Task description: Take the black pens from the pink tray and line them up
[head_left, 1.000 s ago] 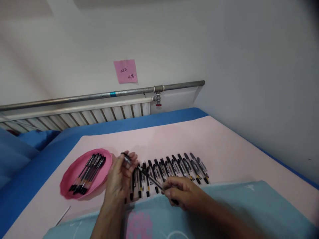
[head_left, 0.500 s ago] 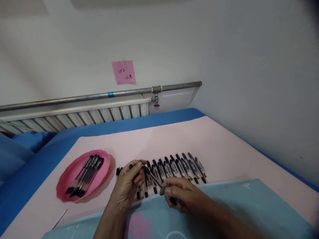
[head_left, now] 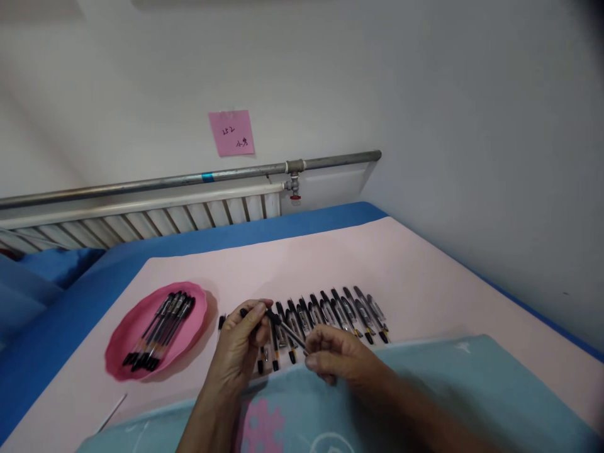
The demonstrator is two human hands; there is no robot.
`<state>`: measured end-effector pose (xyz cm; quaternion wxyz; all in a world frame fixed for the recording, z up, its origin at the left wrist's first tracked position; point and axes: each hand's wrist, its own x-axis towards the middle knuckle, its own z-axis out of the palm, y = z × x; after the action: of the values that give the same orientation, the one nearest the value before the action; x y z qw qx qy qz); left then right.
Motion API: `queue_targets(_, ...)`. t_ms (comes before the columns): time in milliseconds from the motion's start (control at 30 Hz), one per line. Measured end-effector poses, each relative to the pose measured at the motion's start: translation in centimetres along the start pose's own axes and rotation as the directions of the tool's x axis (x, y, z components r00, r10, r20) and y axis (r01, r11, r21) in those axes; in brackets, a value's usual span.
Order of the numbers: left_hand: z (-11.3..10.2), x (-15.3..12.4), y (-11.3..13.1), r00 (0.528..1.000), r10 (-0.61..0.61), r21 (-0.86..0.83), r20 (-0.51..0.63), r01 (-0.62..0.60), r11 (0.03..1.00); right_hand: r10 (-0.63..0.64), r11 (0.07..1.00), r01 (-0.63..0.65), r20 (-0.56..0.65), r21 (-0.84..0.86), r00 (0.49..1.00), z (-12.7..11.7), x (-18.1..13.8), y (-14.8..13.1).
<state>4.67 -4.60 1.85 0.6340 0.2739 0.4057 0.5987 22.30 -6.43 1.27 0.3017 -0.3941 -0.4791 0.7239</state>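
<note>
My left hand (head_left: 238,352) pinches a black pen cap (head_left: 255,313) between thumb and fingers. My right hand (head_left: 337,362) grips a pen body (head_left: 289,332) whose tip meets the cap, so both hands hold one pen above the pink sheet (head_left: 302,264). Behind and under the hands lies a row of several clear-and-black pens (head_left: 340,311), side by side. To the left, a pink plate (head_left: 123,355) holds several capped black pens (head_left: 163,330) in a bundle.
A teal cloth (head_left: 425,402) covers my lap at the near edge. A thin white stick (head_left: 112,412) lies near the bottom left. Blue bedding (head_left: 189,242), a radiator (head_left: 141,220), a metal pipe (head_left: 189,179) and a pink wall note (head_left: 231,133) lie behind.
My left hand moved right from beside the plate to meet the right hand, bringing the cap against the pen's tip. The right hand drew slightly closer to the left.
</note>
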Motion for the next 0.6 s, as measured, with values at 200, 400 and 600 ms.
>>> queue_targets(200, -0.06, -0.12, 0.0, 1.0, 0.006, 0.034, 0.007, -0.006, 0.999, 0.1, 0.99, -0.107, 0.082, 0.089, 0.992, 0.19, -0.17, -0.12)
queue_targets(400, -0.04, -0.19, 0.01, 1.0, 0.006, 0.046, 0.007, -0.007, 0.999, 0.036, 0.993, -0.037, 0.013, 0.115, 0.999, 0.11, -0.06, 0.07)
queue_targets(600, -0.16, -0.12, -0.06, 1.0, 0.011, 0.063, -0.022, -0.01, 0.998, 0.053, 0.998, -0.055, -0.061, -0.039, 0.997, 0.22, -0.12, -0.11)
